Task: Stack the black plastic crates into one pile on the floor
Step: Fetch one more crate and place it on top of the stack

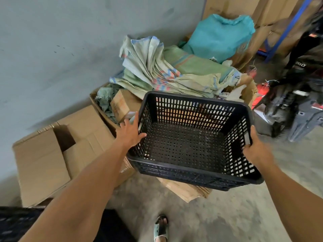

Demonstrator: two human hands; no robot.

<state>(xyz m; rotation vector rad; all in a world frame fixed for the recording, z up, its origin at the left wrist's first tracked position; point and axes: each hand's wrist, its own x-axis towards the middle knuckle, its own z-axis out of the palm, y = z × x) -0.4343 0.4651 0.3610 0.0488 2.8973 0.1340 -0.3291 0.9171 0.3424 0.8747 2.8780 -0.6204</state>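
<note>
A black perforated plastic crate (190,142) hangs in the air in front of me, tilted, its empty inside facing up. My right hand (256,149) grips its right rim, thumb over the top edge. My left hand (130,131) is at the crate's left wall with fingers spread, touching the side but not closed around the rim. Part of another black crate (15,224) shows at the bottom left corner, partly behind my left arm.
Cardboard boxes (57,154) stand against the grey wall at left. Woven sacks (157,69) and a teal bag (220,35) pile up behind the crate. A motorbike (297,102) stands at right. Flattened cardboard (185,191) lies on the concrete floor near my sandalled foot (160,227).
</note>
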